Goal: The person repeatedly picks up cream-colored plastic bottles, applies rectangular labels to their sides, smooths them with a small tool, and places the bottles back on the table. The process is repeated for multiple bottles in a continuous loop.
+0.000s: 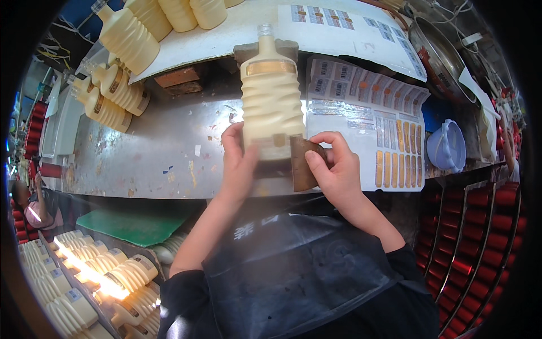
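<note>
A cream bottle (272, 107) with a rippled body and a clear neck lies before me, its neck pointing away from me. It bears a gold band near the shoulder and a clear label (279, 140) with a small gold square near its base. My left hand (238, 161) grips the lower left side, fingers curled at the edge, its thumb blurred by motion. Between thumb and fingers, my right hand (339, 166) holds a flat, dark brown scraper-like piece (301, 164), its upper left edge touching the bottle's lower right side.
Right of the bottle lie sheets of gold and silver stickers (389, 141), then a lavender basin (446, 146). More cream bottles (116, 93) stand at the far left. A brick (178, 77) sits under the white board (226, 42). Racked bottles (84, 271) fill the lower left; red items (463, 248), lower right.
</note>
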Demonstrator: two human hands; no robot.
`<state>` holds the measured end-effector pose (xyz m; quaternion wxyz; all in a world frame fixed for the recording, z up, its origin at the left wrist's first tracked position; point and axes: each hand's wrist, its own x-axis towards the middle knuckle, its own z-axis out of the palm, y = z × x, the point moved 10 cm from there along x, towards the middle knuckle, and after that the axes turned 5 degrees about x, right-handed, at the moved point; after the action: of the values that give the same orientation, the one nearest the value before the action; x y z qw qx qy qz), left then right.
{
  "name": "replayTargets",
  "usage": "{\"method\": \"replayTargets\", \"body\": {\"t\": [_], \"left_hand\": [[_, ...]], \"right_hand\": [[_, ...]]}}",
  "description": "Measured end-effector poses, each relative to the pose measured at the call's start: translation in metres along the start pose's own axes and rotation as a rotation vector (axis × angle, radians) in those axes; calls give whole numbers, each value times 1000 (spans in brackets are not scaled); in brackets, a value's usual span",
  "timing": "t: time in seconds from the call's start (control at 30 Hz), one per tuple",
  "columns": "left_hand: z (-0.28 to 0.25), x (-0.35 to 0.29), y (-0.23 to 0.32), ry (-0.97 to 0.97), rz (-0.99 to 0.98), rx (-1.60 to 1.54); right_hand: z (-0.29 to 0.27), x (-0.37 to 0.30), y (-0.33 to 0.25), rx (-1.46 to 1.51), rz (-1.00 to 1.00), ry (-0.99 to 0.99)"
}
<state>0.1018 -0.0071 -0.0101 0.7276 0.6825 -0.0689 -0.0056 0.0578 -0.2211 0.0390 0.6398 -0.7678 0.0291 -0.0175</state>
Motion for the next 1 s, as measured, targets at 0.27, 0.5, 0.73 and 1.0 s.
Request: {"method": "replayTargets", "body": {"t": [0.27,0.5,0.73,1.0], "left_hand": [[-1,-1,-2,-45,-60,-85],[-9,-5,5,-6,20,277],[1,-6,58,104,362,707],[29,-12,92,214,564,878]], "right_hand": [[-14,10,32,108,136,75],[-8,7,22,138,74,25],[-3,5,-6,141,2,35],[22,0,-82,-427,-314,44]]}}
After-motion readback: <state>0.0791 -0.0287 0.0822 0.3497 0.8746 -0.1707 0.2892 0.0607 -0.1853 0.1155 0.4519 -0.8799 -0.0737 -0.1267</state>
